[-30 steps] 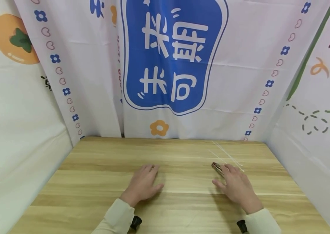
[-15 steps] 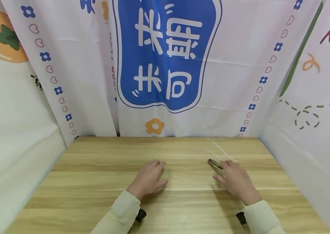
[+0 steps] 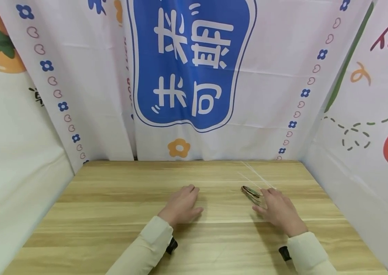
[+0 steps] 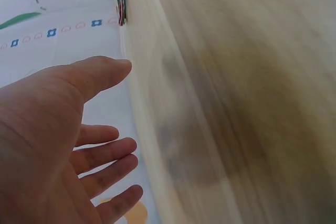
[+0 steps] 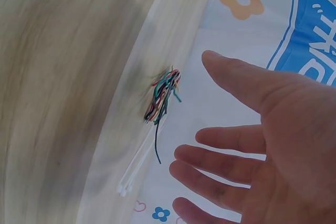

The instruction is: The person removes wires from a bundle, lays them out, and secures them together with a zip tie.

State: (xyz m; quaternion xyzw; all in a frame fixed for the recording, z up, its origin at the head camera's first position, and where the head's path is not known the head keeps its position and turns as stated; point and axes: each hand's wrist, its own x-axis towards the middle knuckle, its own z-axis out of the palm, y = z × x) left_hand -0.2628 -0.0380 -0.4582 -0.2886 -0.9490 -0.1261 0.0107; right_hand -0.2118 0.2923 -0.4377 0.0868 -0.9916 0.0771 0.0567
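Observation:
A folded bundle of thin, many-coloured wires (image 3: 250,193) lies on the wooden table right of centre. In the right wrist view, the loose ends of this wire bundle (image 5: 164,95) show red, green and black. Just to the right of it hovers my right hand (image 3: 280,211), fingers extended and holding nothing; its fingertips hide part of the bundle's near end from the head camera. White cable ties (image 3: 258,174) lie behind the wires, partly covered by that hand. My left hand (image 3: 182,205) is over the middle of the table, fingers relaxed, nothing in it.
The wooden table (image 3: 118,214) is bounded by a printed white curtain (image 3: 266,95) at the back. White cloth walls stand along its left (image 3: 18,152) and right sides. A black wrist device (image 3: 171,245) sits under the left cuff.
The head view has turned slightly right. My left hand has moved right over the table. My right hand sits slightly farther from the wire bundle, so more of the wires shows.

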